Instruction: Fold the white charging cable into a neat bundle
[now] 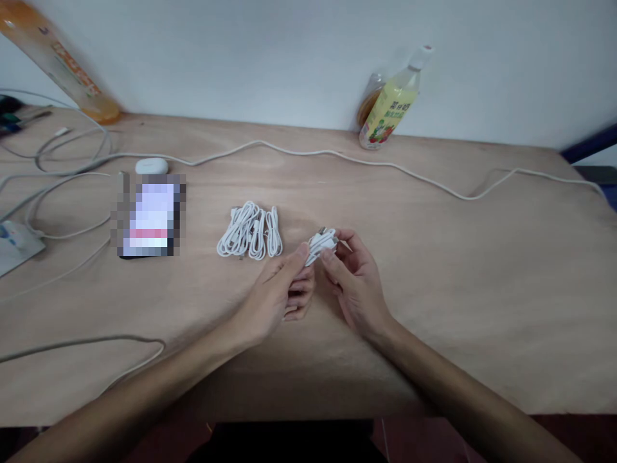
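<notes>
A white USB cable (322, 245), coiled into a small bundle, is held up between both hands above the table. My left hand (284, 286) pinches its left end between thumb and fingers. On the other side, my right hand (355, 276) grips the bundle with thumb and fingertips, and a metal plug shows at the top. Just left of my hands, several coiled white cables (248, 231) lie side by side on the wooden table (482, 270). Part of the held bundle is hidden by my fingers.
A phone (152, 215) with its screen lit lies at left, with a white earbud case (151, 166) behind it. Loose cords and a power strip (19, 247) occupy the far left. An orange bottle (62, 64) and a yellow drink bottle (393, 103) lean by the wall. A long white cord (332, 153) crosses the back.
</notes>
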Available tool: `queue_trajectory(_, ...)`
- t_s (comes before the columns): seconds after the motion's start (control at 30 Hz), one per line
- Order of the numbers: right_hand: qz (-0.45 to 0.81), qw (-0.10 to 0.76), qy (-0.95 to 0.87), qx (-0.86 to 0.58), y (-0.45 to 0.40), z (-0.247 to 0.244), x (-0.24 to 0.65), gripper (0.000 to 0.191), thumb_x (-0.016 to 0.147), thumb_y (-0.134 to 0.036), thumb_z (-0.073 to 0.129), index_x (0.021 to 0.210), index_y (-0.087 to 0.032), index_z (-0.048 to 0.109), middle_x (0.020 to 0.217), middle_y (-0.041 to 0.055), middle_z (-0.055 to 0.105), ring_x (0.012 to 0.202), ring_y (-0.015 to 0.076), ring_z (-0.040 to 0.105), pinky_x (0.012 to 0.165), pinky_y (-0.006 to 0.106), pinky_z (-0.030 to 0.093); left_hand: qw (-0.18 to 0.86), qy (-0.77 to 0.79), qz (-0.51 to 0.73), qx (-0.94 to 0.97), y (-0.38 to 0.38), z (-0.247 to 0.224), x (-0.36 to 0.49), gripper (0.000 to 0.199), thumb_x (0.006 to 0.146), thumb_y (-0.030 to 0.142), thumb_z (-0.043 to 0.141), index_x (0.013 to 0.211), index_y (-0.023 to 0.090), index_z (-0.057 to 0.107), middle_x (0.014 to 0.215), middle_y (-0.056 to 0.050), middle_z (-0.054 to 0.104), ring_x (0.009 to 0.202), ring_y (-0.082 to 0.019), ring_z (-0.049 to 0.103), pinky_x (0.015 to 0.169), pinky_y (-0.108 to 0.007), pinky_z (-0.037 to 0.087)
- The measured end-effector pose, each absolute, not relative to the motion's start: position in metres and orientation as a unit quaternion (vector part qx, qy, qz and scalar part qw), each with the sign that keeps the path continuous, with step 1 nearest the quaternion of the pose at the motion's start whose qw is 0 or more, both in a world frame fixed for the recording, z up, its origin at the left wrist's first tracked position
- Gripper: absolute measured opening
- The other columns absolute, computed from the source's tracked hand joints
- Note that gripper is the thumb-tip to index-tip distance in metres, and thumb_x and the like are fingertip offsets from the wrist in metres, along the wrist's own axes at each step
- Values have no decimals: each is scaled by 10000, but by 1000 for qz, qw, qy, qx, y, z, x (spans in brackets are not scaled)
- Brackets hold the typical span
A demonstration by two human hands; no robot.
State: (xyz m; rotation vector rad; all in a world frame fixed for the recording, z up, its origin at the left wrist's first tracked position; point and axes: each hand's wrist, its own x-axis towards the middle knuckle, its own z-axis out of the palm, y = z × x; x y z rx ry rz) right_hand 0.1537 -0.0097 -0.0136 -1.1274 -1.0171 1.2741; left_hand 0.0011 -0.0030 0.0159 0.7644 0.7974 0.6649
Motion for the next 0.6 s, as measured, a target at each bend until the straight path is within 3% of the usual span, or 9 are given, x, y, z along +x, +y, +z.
queue_trajectory(0.13, 541, 549, -443, -459, -10, -10, 153, 342, 934, -542, 811, 908, -271, 604, 825, -28, 588, 641, 131, 486, 525, 254, 437, 810, 358, 329, 329, 0, 16, 0, 660, 950, 698, 742, 656, 243, 365, 581, 114, 226, 425, -36, 156, 375, -185, 143)
queue_trajectory(0.33, 564, 527, -460, -439, -10, -9, 155, 368, 946, -564, 805, 832, -268, 616, 727, -45, 526, 620, 142, 432, 533, 271, 405, 831, 346, 333, 281, -1, 18, -1, 653, 951, 636, 782, 660, 238, 355, 590, 118, 220, 439, -28, 138, 371, -157, 145)
queue_trajectory(0.5, 588, 544, -438, -408, -8, -10, 156, 288, 902, -433, 882, 810, -254, 676, 719, -51, 550, 666, 137, 498, 634, 275, 479, 852, 328, 319, 257, 1, 20, -3, 641, 958, 611, 782, 664, 240, 350, 583, 121, 219, 443, -32, 122, 355, -141, 166)
queue_trajectory(0.6, 569, 567, -421, -420, -7, -11, 156, 255, 820, -317, 938, 889, -262, 698, 816, -48, 625, 734, 130, 559, 698, 261, 516, 866, 309, 309, 243, 1, 21, -4, 618, 957, 582, 787, 663, 237, 367, 571, 122, 241, 437, -34, 124, 342, -132, 185)
